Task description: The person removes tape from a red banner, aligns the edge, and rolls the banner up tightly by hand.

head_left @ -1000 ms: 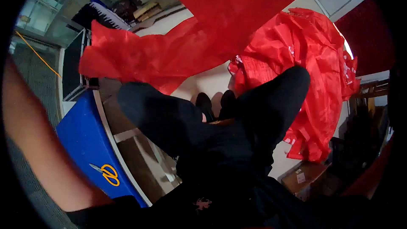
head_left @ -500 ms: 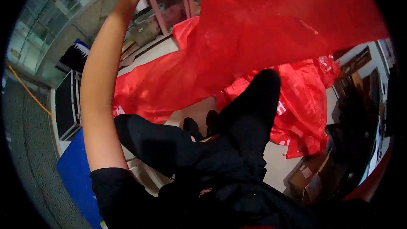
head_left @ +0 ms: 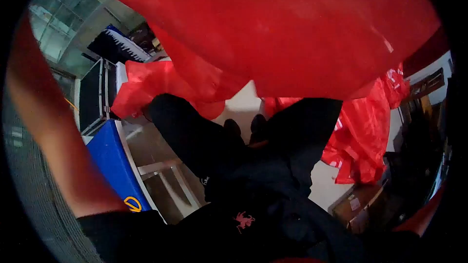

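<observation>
A wide sheet of red fabric (head_left: 273, 29) hangs across the upper part of the view, spread above my knees. More crumpled red fabric with white print (head_left: 363, 131) lies on the floor at the right. Another red stretch drapes low at the left, by my knee. My left forearm rises along the left edge, but its hand is out of view. Only a bit of my right arm shows at the lower right, and that hand is outside the view too.
A blue surface (head_left: 109, 153) at the left bears yellow-handled scissors (head_left: 132, 204), partly hidden by my arm. Behind it stands a black case with metal edges (head_left: 97, 95). A cardboard box (head_left: 358, 204) sits at the lower right, beside dark clutter.
My left arm reached up over the fabric half a second ago and is now back at the left edge. The red sheet has spread wider and nearer across the top.
</observation>
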### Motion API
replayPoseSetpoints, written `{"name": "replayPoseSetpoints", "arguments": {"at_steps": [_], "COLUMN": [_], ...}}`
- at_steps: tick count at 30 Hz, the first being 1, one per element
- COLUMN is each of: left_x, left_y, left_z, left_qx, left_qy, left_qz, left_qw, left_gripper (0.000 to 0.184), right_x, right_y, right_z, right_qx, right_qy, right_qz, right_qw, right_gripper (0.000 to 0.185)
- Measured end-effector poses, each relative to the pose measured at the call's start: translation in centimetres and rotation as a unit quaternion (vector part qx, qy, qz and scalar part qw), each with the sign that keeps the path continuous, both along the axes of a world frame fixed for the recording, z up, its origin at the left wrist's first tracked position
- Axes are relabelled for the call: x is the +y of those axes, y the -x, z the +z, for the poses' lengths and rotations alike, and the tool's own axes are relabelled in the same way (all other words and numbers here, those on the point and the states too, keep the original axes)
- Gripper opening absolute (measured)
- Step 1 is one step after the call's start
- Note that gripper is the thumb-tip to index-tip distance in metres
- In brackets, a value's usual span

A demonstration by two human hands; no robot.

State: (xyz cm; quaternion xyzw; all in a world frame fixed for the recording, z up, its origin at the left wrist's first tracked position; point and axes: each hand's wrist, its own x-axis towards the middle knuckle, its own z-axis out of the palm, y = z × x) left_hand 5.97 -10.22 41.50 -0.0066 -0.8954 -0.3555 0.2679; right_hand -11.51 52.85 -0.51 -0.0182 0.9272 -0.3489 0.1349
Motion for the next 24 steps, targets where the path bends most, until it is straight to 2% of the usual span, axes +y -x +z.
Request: {"name": "replayPoseSetpoints", "arguments": {"at_steps": [2, 5, 8, 9, 11, 12, 14, 15, 17, 18, 20, 24], "left_x": [1.9, 3.2, 2.5, 2.3, 1.4, -0.8, -5.9, -6.5, -8.5, -9.7, -13.3, -14.4], "left_y": [-0.7, 0.1, 1.5, 1.7, 2.2, 3.1, 4.4, 4.4, 4.5, 4.4, 4.2, 2.7], "left_z": [-4.1, -11.0, -17.8, -19.1, -21.0, -21.9, -24.3, -24.4, -24.8, -25.0, -25.5, -26.4], "left_qx": [-0.128, -0.258, -0.31, -0.315, -0.264, -0.306, -0.244, -0.173, -0.075, -0.077, -0.2, -0.196], "left_qy": [-0.001, -0.04, -0.118, -0.123, -0.029, -0.039, 0.085, 0.042, 0.114, 0.111, 0.073, 0.059], "left_qz": [-0.005, -0.026, -0.066, -0.073, -0.04, -0.058, -0.019, -0.036, 0.004, 0.007, 0.077, 0.064], "left_qw": [0.992, 0.965, 0.941, 0.938, 0.963, 0.949, 0.966, 0.983, 0.991, 0.991, 0.974, 0.977], "left_gripper": [0.062, 0.065, 0.072, 0.072, 0.064, 0.055, 0.043, 0.035, 0.031, 0.031, 0.033, 0.032], "right_x": [0.3, 0.4, 0.9, 1.0, 1.0, 1.0, 1.2, 1.2, 1.2, 1.4, 1.7, 2.3], "right_y": [-0.3, -0.3, -0.5, -0.4, -0.7, -0.6, -0.8, -0.8, -1.1, -1.2, -1.3, -1.7], "right_z": [-0.2, -0.3, -0.2, -0.1, -0.1, 0.1, 0.2, 0.4, 0.3, 0.3, 0.4, 0.4], "right_qx": [0.001, 0.004, 0.004, 0.004, 0.003, 0.004, 0.007, 0.008, 0.007, 0.007, 0.012, 0.013], "right_qy": [0.003, 0.007, 0.005, 0.002, 0.001, -0.001, -0.001, -0.002, -0.001, -0.001, 0.001, 0.005], "right_qz": [0.001, 0.008, 0.005, 0.007, 0.008, 0.009, 0.013, 0.016, 0.018, 0.021, 0.025, 0.028], "right_qw": [1.0, 1.0, 1.0, 1.0, 1.0, 1.0, 1.0, 1.0, 1.0, 1.0, 1.0, 1.0], "right_gripper": [0.034, 0.034, 0.034, 0.034, 0.034, 0.034, 0.034, 0.034, 0.034, 0.034, 0.034, 0.034]}}
